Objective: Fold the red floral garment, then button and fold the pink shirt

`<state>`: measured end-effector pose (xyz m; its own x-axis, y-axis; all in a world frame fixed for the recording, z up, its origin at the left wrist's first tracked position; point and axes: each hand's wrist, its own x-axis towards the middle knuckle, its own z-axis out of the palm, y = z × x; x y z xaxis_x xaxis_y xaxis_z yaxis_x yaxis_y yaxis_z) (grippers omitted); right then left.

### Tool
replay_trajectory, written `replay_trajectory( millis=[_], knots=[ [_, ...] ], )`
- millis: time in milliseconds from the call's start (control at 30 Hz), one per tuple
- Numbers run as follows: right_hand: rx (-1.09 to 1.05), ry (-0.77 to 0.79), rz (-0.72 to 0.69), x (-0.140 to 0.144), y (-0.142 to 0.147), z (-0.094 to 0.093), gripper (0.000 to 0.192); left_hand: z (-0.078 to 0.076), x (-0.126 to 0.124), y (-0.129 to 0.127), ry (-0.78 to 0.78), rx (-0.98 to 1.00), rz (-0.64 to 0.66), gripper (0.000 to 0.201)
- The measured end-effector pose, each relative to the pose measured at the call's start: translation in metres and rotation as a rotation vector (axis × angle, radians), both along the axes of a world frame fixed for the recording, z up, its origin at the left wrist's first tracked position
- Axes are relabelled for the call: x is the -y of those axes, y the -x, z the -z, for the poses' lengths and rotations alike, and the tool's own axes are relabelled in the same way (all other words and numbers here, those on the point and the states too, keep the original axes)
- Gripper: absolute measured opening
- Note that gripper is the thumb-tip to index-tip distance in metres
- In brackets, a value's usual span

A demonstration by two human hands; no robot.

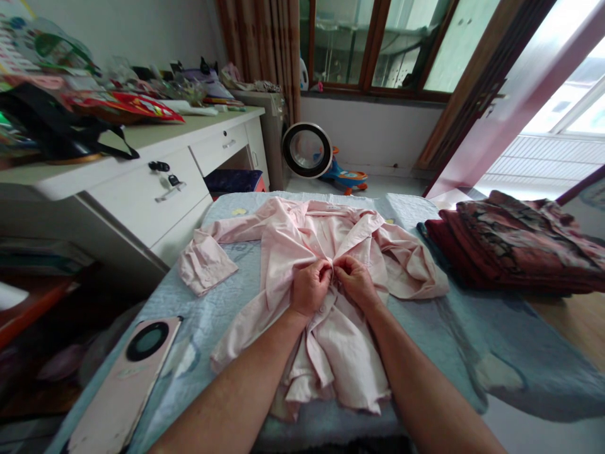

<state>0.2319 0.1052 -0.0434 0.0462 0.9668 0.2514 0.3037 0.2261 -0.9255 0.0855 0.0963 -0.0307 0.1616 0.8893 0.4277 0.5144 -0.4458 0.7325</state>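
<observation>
Pale pink cotton button-front shirt (pixel 326 265) lies face up at frame centre on a light blue quilted bed cover (pixel 454 328), collar toward the top, hem hanging over the near edge at bottom centre. Fabric is creased; front panels meet along the middle, lower flaps fall open. One sleeve stretches to the left w/ its cuff folded flat, the other is bunched at the right.

Left hand (pixel 309 287) and right hand (pixel 354 280) sit touching each other mid-shirt, both pinched narrow on the front placket, fingers curled around cloth; the exact bit held is too small to tell. Both forearms come in from the bottom edge, crossing the hem.

Lower left of frame: pink smartphone w/ round black camera ring (pixel 127 378) lies flat on the bed, well apart from the shirt. Right of frame: stack of folded dark red patterned garments (pixel 515 243), just beside the bunched sleeve.

Upper left: white worktop w/ drawers (pixel 155 183), keys hanging in one drawer lock, top cluttered w/ a black bag (pixel 51 126) and colourful packets. Top centre, on the floor past the bed: round black-and-white fan (pixel 307 150) next to a blue ride-on toy (pixel 347 178), below a wood-framed window.
</observation>
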Motion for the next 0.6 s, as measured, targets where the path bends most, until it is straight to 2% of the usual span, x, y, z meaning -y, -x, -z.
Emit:
replay_trajectory(
  millis=[200,433,600],
  knots=[
    [0.078,-0.04,-0.002,0.001,-0.001,-0.001,0.014,0.001,-0.004,0.0,0.137,0.197,0.003,0.004],
    [0.117,-0.025,-0.015,0.007,0.003,-0.012,0.012,0.002,-0.005,0.0,0.128,0.154,0.019,0.006],
    [0.113,-0.04,0.005,0.006,0.005,-0.009,0.016,0.005,-0.005,-0.002,0.105,0.126,0.015,0.009]
  ],
)
